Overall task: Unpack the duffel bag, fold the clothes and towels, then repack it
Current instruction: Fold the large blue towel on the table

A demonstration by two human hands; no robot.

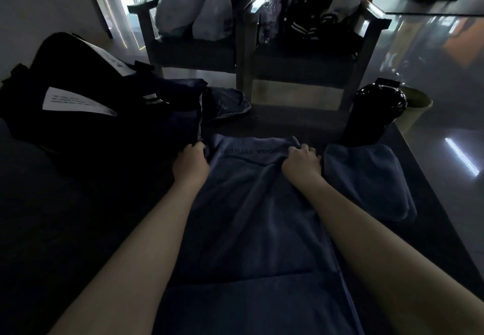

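Left hand: our left hand (pixel 191 160) is curled round the far left corner of the blue towel (pixel 248 217), knuckles up, fingertips tucked over the edge.
Right hand: our right hand (pixel 301 162) grips the far right corner of that same edge, fingers bunched tight on the cloth; we cannot see the thumb.
Grip: both fists are closed on fabric and on nothing else. They sit apart, with the towel's printed lettering between them, upside down from where we look.
Towel: it lies lengthwise on the dark table (pixel 78 217), running from us to our hands and wrinkled between the wrists.
Duffel bag: the black duffel bag (pixel 78 114) sits on the table to the left, just beside our left hand, with white paper labels on it. In this dim light we cannot tell whether it is open.
Folded towel: a second blue folded towel (pixel 366 177) lies near our right hand, on its right.
Bottle: a dark bottle (pixel 374 112) stands upright just behind it.
Loose cloth: a crumpled blue garment (pixel 225 104) lies beyond the towel, at the bag's end.
Behind: white plastic bags (pixel 193 7) sit on the left chair (pixel 183 52), and a striped dark jacket (pixel 306 28) on the right chair (pixel 296 73).
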